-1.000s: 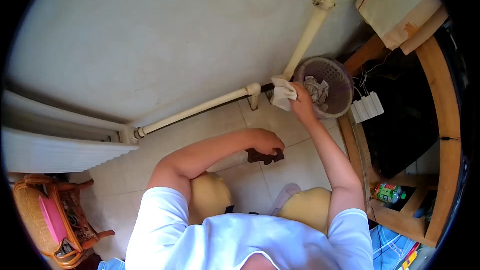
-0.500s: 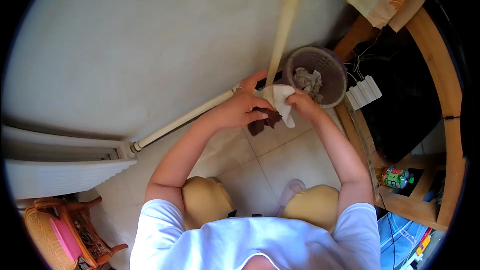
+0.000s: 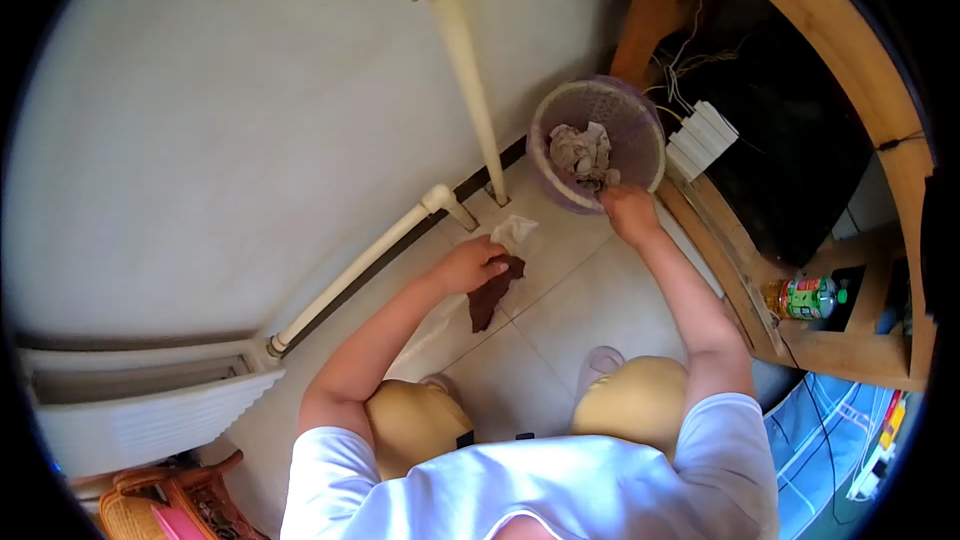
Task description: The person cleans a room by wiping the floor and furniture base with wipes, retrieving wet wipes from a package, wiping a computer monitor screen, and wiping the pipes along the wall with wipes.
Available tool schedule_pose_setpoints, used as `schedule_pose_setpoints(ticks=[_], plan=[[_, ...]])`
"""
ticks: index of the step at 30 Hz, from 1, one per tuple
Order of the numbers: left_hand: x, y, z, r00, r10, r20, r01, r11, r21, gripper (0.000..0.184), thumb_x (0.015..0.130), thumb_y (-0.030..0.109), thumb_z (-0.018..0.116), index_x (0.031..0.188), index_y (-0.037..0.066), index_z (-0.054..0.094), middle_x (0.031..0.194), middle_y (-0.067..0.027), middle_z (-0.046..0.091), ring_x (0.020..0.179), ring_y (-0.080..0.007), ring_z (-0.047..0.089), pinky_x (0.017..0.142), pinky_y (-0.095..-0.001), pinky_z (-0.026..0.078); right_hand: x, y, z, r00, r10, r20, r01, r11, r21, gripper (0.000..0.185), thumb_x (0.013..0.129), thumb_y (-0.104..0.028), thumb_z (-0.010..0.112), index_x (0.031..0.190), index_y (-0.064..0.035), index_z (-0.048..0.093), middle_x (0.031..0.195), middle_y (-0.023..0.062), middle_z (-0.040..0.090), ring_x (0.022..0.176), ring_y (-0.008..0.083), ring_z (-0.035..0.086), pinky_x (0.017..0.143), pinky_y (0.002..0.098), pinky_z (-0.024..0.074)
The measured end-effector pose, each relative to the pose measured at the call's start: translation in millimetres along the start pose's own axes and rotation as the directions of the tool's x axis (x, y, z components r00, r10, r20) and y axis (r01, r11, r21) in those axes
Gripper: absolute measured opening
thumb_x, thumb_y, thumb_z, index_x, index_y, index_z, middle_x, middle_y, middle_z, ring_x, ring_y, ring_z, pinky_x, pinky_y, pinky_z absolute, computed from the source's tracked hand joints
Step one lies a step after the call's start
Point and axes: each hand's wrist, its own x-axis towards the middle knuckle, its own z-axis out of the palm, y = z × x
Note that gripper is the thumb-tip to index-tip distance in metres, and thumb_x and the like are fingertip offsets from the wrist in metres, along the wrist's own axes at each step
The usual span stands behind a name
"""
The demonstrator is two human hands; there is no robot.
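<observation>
My left hand (image 3: pixel 474 265) is closed on a dark brown cloth (image 3: pixel 492 298), which hangs down over the floor tiles. Just beyond its fingers shows a thin white, partly see-through piece (image 3: pixel 515 230); whether the hand holds it or it lies on the floor I cannot tell. My right hand (image 3: pixel 630 214) is at the near rim of a purple mesh wastebasket (image 3: pixel 644 130), fingers curled inward and their tips hidden. Crumpled greyish-white tissues (image 3: pixel 580 152) lie inside the basket, close to those fingers.
A cream pipe (image 3: pixel 465 50) runs down the wall, and a lower pipe (image 3: pixel 350 275) leads to a white radiator (image 3: pixel 150 405). On the right, a wooden frame (image 3: pixel 890 90) holds a white power strip (image 3: pixel 702 140) with cables and a bottle (image 3: pixel 805 297). A wicker chair (image 3: pixel 180 505) stands lower left.
My hands have moved apart. The right went to the basket's rim, and the white piece it held is no longer seen in it. The left kept the brown cloth and moved lower. The view has turned.
</observation>
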Motion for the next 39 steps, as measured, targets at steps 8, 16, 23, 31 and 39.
schedule_pose_setpoints(ticks=[8, 16, 23, 31, 39], plan=[[6, 11, 24, 0.98, 0.089, 0.178, -0.079, 0.995, -0.062, 0.023, 0.091, 0.02, 0.054, 0.106, 0.003, 0.058, 0.099, -0.0178, 0.053, 0.095, -0.0352, 0.053, 0.084, -0.0401, 0.042, -216, -5, -77, 0.987, 0.069, 0.143, -0.075, 0.996, 0.042, 0.015, 0.065, -0.004, 0.056, 0.08, -0.0065, 0.057, 0.079, 0.0108, 0.058, 0.079, 0.0313, 0.057, 0.069, 0.0419, 0.0441], [14, 28, 33, 0.97, 0.209, 0.124, -0.192, 0.973, -0.13, 0.021, 0.092, 0.018, 0.05, 0.105, 0.002, 0.056, 0.096, -0.0167, 0.054, 0.091, -0.0344, 0.053, 0.08, -0.0407, 0.042, -299, -31, -102, 0.835, 0.463, 0.298, -0.443, 0.886, -0.134, 0.033, 0.067, -0.014, 0.068, 0.097, -0.0015, 0.061, 0.096, 0.0151, 0.061, 0.091, 0.0308, 0.059, 0.082, 0.0416, 0.046], [5, 38, 28, 0.981, 0.191, 0.04, -0.18, 0.965, -0.19, 0.021, 0.092, 0.018, 0.051, 0.106, 0.003, 0.055, 0.093, -0.0143, 0.054, 0.091, -0.0307, 0.054, 0.083, -0.0374, 0.042, -180, -46, -165, 0.946, 0.322, -0.038, -0.32, 0.946, 0.04, 0.039, 0.072, -0.025, 0.073, 0.102, -0.0037, 0.062, 0.1, 0.0133, 0.061, 0.092, 0.031, 0.059, 0.085, 0.0387, 0.0462], [7, 39, 44, 0.952, -0.299, 0.065, 0.15, 0.269, -0.952, 0.025, 0.092, 0.021, 0.057, 0.107, 0.001, 0.058, 0.101, -0.0052, 0.059, 0.09, -0.0121, 0.055, 0.07, -0.0299, 0.047, -50, -118, -40, 0.993, -0.042, 0.109, -0.042, 0.744, 0.667, 0.057, 0.074, -0.031, 0.074, 0.116, -0.0049, 0.047, 0.095, 0.0158, 0.062, 0.088, 0.0293, 0.063, 0.072, 0.0379, 0.0501], [1, -26, 49, 0.793, -0.476, -0.379, 0.118, 0.731, -0.673, 0.034, 0.087, 0.025, 0.063, 0.108, -0.001, 0.061, 0.108, -0.0122, 0.062, 0.097, -0.0176, 0.057, 0.081, -0.0308, 0.047, -7, -96, 30, 0.867, 0.258, 0.426, -0.472, 0.155, 0.868, 0.045, 0.081, -0.014, 0.065, 0.12, -0.0039, 0.045, 0.114, 0.0128, 0.055, 0.092, 0.0228, 0.059, 0.073, 0.0339, 0.05]])
